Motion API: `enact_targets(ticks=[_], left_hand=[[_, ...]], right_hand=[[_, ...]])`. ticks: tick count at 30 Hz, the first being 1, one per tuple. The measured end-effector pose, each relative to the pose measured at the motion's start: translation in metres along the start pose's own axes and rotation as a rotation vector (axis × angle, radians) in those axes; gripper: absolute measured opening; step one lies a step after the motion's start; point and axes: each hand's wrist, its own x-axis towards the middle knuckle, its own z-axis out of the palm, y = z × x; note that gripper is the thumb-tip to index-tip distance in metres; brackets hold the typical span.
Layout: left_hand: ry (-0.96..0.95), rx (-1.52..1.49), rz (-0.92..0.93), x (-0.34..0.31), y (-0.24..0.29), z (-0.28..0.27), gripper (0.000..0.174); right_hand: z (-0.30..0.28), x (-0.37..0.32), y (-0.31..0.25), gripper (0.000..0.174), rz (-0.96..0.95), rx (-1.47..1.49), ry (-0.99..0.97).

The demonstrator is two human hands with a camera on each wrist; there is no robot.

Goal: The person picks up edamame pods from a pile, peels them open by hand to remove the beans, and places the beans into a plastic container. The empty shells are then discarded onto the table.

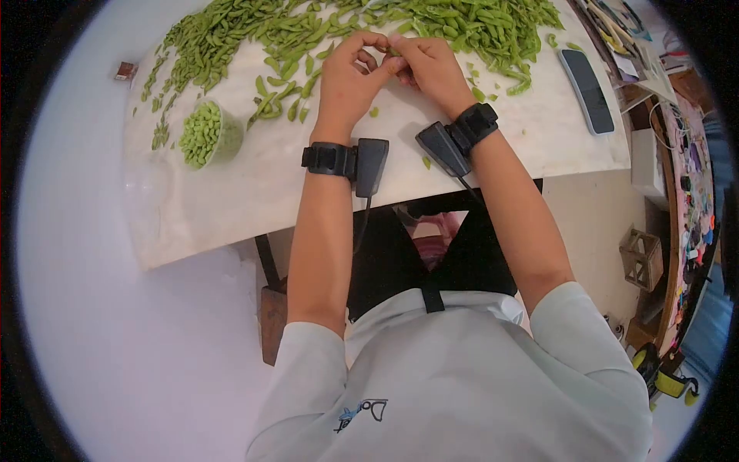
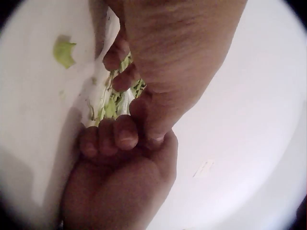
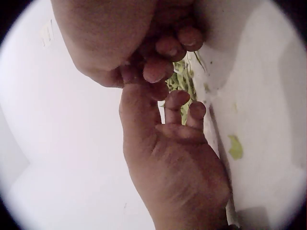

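Both hands meet over the table, at the near edge of the heaped green soybean pods [image 1: 204,46]. Thumb and fingers of the left hand [image 1: 346,81] pinch together against the fingertips of the right hand [image 1: 439,69]. A small bit of green, a soybean pod [image 1: 394,52], shows between them, mostly covered by the fingers. In both wrist views the two thumbs press close together and the other fingers curl in; the pod itself is hidden there. To the left stands a clear plastic cup [image 1: 231,137] filled with shelled green beans [image 1: 200,132].
A second heap of green pods [image 1: 485,31] lies at the back right, with scraps near it. A phone [image 1: 589,92] rests near the right edge of the white-covered table [image 1: 208,208]. Loose pods [image 1: 277,100] lie left of the hands. A cluttered shelf [image 1: 685,200] stands at right.
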Motion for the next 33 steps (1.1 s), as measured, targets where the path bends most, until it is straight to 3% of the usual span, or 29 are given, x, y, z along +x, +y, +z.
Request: enact_targets(ticks=[25,31,33], left_hand=[[-0.067,-0.055,-0.028,0.001,-0.001,0.006,0.023],[0.031,0.028,0.116,0.003,-0.002,0.007,0.025],[0.089,-0.036,0.084,0.001,0.004,0.008,0.027]], right_hand=[[-0.001,0.006,0.016,0.043,-0.153,-0.173,0.068],[0.0,0.01,0.02,0.039,-0.193,-0.135,0.132],[0.002,0.01,0.018,0.037,-0.207,-0.085,0.146]])
